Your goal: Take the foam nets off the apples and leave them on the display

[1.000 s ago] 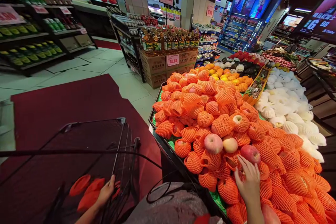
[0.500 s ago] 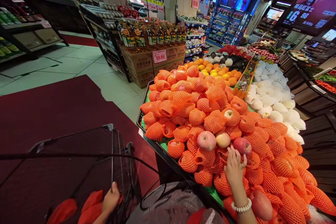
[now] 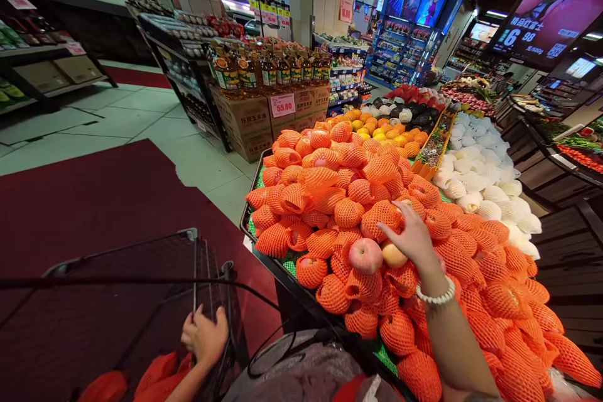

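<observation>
My right hand [image 3: 409, 235] reaches over the pile of apples in orange foam nets. Its thumb and fingers are spread around the side of a net-wrapped apple [image 3: 380, 220]; whether the fingertips touch it I cannot tell. Just below the hand, a bare pink apple [image 3: 365, 255] and a bare yellowish apple [image 3: 394, 254] lie on the pile. A red apple is mostly hidden by my right wrist. My left hand [image 3: 205, 334] is at the rim of the shopping cart [image 3: 141, 245], fingers loosely curled and apart from the thumb, with nothing visible in them.
Orange net-wrapped items [image 3: 155, 377] lie in the cart. A dark cable [image 3: 141, 281] crosses in front. Behind the apples are yellow fruit [image 3: 372, 129] and white-netted fruit [image 3: 490, 182]. Oil bottles [image 3: 268, 69] stand on cartons to the left. The black stand edge [image 3: 292, 282] runs diagonally.
My right hand has moved from the bare red apple up and away to a netted apple farther back. My left hand has risen slightly and loosened from the cart rim.
</observation>
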Demonstrator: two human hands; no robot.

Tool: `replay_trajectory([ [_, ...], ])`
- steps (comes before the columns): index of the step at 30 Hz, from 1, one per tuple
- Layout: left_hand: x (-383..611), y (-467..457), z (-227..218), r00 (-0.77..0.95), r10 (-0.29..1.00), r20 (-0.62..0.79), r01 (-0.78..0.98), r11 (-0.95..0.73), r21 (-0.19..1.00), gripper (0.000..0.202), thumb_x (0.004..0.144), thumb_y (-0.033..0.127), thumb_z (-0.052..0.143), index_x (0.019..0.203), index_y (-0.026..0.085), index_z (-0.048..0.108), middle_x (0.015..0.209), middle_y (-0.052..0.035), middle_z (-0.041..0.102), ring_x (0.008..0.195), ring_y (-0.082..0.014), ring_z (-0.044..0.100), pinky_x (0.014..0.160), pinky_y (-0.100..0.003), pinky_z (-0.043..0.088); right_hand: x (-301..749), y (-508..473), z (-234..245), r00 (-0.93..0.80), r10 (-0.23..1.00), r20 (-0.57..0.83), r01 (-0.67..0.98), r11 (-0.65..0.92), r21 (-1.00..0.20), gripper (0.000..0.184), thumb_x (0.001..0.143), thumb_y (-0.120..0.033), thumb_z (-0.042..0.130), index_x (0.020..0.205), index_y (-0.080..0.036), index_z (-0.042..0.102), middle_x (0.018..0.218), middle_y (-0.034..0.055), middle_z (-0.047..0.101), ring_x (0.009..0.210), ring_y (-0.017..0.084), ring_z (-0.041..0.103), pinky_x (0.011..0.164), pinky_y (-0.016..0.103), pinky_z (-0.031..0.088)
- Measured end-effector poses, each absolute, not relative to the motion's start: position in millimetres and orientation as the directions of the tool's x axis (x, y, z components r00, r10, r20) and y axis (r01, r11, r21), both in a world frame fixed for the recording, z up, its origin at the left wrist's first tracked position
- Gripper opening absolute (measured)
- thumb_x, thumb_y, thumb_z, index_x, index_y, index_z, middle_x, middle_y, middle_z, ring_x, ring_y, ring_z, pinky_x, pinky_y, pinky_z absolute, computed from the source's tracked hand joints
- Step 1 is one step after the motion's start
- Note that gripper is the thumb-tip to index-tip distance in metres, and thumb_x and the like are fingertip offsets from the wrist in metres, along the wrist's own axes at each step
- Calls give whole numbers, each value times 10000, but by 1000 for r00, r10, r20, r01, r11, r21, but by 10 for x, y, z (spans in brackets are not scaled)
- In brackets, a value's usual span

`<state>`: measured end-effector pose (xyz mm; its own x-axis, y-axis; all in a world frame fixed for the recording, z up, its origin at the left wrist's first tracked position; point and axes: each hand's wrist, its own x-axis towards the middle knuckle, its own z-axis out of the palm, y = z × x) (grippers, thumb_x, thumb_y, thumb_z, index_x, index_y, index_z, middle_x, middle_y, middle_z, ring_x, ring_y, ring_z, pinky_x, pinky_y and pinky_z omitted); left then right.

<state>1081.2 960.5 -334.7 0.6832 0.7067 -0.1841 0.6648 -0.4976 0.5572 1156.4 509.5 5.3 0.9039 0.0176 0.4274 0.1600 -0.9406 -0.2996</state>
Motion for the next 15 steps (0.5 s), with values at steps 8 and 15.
replay_trajectory([
  [8, 10976, 9300, -2921, 831, 403, 384, 44, -735, 677, 658, 992, 557, 316, 1257, 26, 600, 1382, -265, 474, 1344, -407, 422, 1127, -585, 309, 11950, 5377, -143, 1000, 12, 20, 15, -988, -152, 872, 703, -426, 802, 1449, -115, 474, 1317, 171, 612, 1194, 328, 581, 981, 397, 454],
  [15, 11256, 8973, -2186, 737, 189, 649, -448, -582, 678, 217, 971, 219, 478, 1150, 151, 581, 1317, -136, 516, 1247, -268, 501, 1099, -470, 386, 11663, 5342, -49, 876, -246, 414, -5, -865, -502, 786, 675, -479, 781, 1337, -142, 527, 1292, 152, 605, 1151, 324, 580, 995, 443, 457],
])
